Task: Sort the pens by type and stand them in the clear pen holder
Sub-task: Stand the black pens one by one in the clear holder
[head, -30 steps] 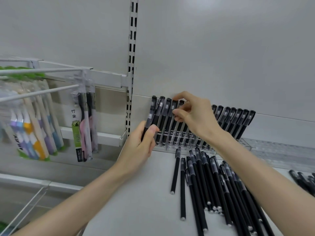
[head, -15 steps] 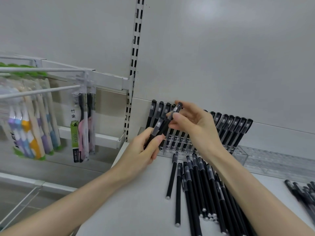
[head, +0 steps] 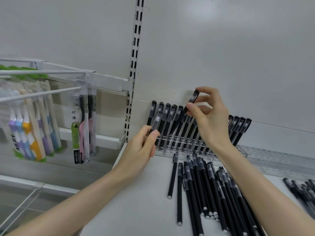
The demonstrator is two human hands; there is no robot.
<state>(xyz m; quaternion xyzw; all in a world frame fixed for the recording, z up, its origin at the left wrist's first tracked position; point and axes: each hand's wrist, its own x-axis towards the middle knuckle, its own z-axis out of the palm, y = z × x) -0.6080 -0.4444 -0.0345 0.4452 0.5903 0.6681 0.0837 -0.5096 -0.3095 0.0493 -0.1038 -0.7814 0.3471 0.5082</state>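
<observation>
A clear pen holder [head: 172,147] stands at the back of the white shelf [head: 136,201], filled with a row of black capped pens [head: 167,116] leaning right. My right hand [head: 211,120] pinches one black pen [head: 191,101] near its cap, lifted above the row and tilted. My left hand [head: 141,147] grips another black pen [head: 156,123] by its barrel, cap upward, in front of the holder's left end. Several loose black pens [head: 204,188] lie on the shelf in front of the holder, partly hidden by my right forearm.
More loose black pens [head: 303,189] lie at the shelf's right edge. A second clear holder [head: 276,155] sits at the back right. Packaged toothbrushes [head: 81,126] hang on white hooks [head: 42,94] to the left. A slotted upright [head: 134,53] runs up the back wall.
My right hand has lifted its pen up and right, clear above the row. My left hand still holds its pen, now more upright at the holder's left end.
</observation>
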